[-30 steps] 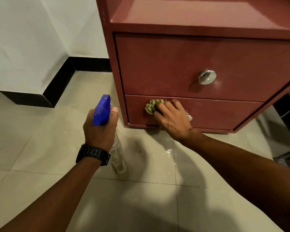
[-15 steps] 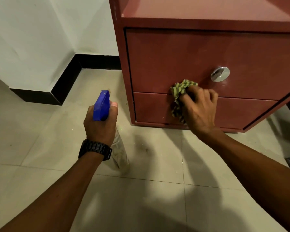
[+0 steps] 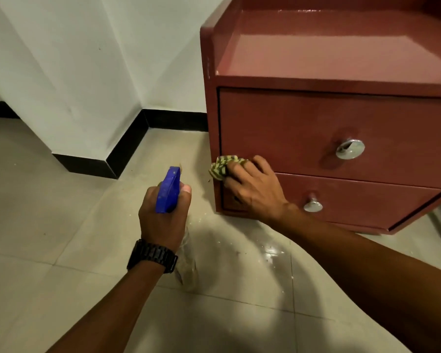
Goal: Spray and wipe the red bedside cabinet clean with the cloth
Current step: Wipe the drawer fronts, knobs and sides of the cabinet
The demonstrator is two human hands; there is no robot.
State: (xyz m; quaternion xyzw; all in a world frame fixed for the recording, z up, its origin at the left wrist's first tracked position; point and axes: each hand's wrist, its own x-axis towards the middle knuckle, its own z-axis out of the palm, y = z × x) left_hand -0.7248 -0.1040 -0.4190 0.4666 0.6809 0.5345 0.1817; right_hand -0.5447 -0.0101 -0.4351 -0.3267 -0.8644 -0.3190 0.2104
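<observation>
The red bedside cabinet [image 3: 303, 128] stands at the right, with two drawers and a silver knob on each. My right hand [image 3: 255, 189] presses a green and yellow patterned cloth [image 3: 222, 166] against the cabinet's front left edge, where the two drawers meet. My fingers are curled over the cloth and hide most of it. My left hand [image 3: 163, 215] grips a clear spray bottle [image 3: 187, 263] by its neck, its blue trigger head [image 3: 169, 190] sticking up. The bottle is held just left of the cabinet, apart from it, above the floor.
A white wall column with a black skirting board [image 3: 122, 151] juts out to the left of the cabinet. The floor is pale tile [image 3: 49, 217] with wet spots and white specks near the cabinet's base. A black watch [image 3: 152, 254] sits on my left wrist.
My right hand slid the cloth left along the drawer fronts, from near the upper knob to the cabinet's left edge. The view shifted, showing more of the cabinet top. The bottle stayed in my left hand.
</observation>
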